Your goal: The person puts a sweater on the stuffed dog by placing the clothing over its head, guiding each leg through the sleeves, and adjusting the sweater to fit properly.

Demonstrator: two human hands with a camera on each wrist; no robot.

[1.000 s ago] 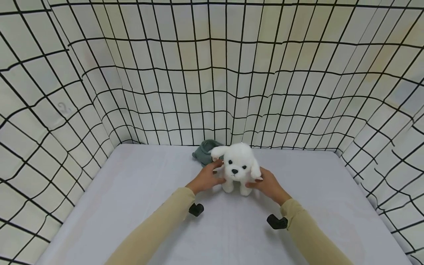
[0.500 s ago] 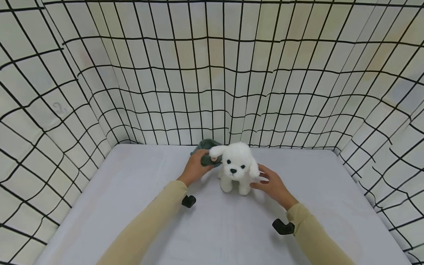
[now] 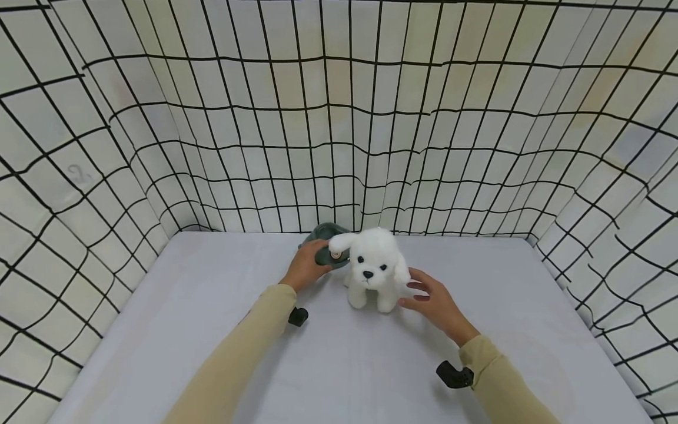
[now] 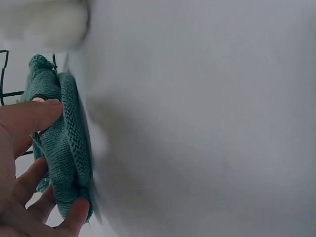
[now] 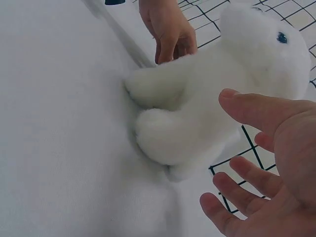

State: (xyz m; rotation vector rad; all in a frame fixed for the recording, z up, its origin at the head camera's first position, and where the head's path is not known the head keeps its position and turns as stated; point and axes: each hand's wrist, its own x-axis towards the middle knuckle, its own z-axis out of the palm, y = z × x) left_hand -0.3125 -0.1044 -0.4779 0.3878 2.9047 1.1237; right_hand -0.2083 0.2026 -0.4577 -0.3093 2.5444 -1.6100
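A white plush dog (image 3: 377,253) stands on all fours on the white-covered table, facing me. Behind it, on the left, lies a small green knitted garment (image 3: 327,229) with a round label (image 3: 336,254). My left hand (image 3: 305,266) holds this garment, thumb across the label and fingers round its other side, as the left wrist view shows. Beside the dog's right-hand flank is my right hand (image 3: 438,303), its fingers spread and loosely bent with nothing gripped. In the right wrist view the thumb (image 5: 247,106) overlaps the dog's chest. Part of the garment is hidden behind the dog's ear.
White walls with a black grid (image 3: 339,129) close off the back and both sides of the table (image 3: 339,377). A black piece sticks out at each wrist, the left one (image 3: 298,317) and the right one (image 3: 454,374).
My left hand has left the dog, moved back and left, and taken hold of the knitted garment. My right hand has drawn slightly away from the dog, its fingers loosening.
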